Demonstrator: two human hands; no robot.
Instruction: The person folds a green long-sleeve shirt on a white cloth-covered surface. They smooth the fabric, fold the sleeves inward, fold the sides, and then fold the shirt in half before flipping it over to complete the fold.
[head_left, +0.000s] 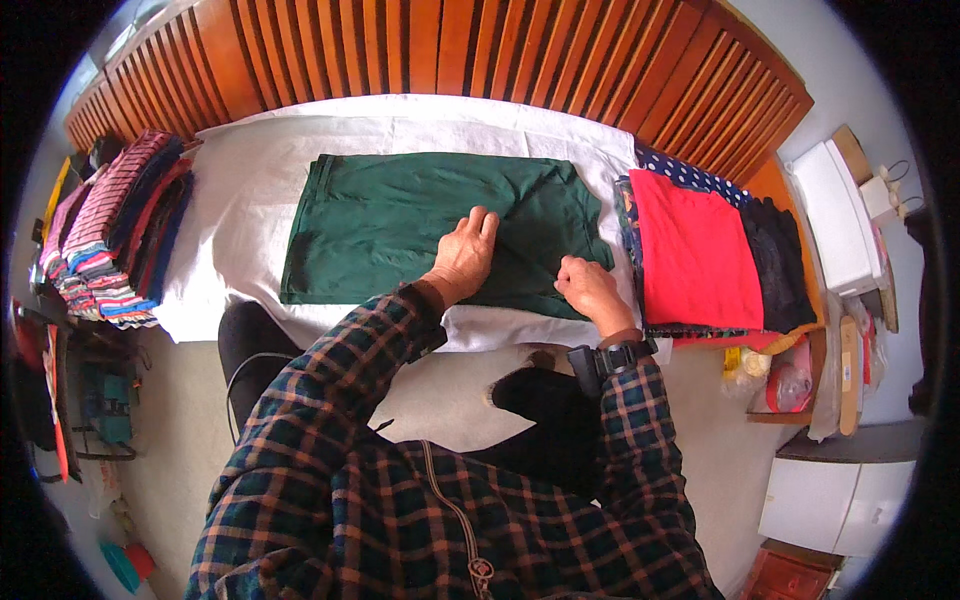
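Note:
A dark green garment (390, 225) lies folded flat on a white cloth, its left edge straight and its right part wrinkled. My left hand (463, 251) rests on the middle of it, fingers close together and tips against the fabric; whether they pinch it is hidden. At the near right edge of the garment, my right hand (592, 292) has its fingers curled around a bit of the fabric. Creases run across the fabric around both hands. The white cloth (240, 187) shows on every side of the garment.
Several folded, mostly striped clothes form a tall stack (120, 225) at the left. On the right lies a red folded garment (697, 255) beside a black one (784, 262). A slatted wooden headboard (442, 52) rises along the far side. White cabinets (814, 499) stand at lower right.

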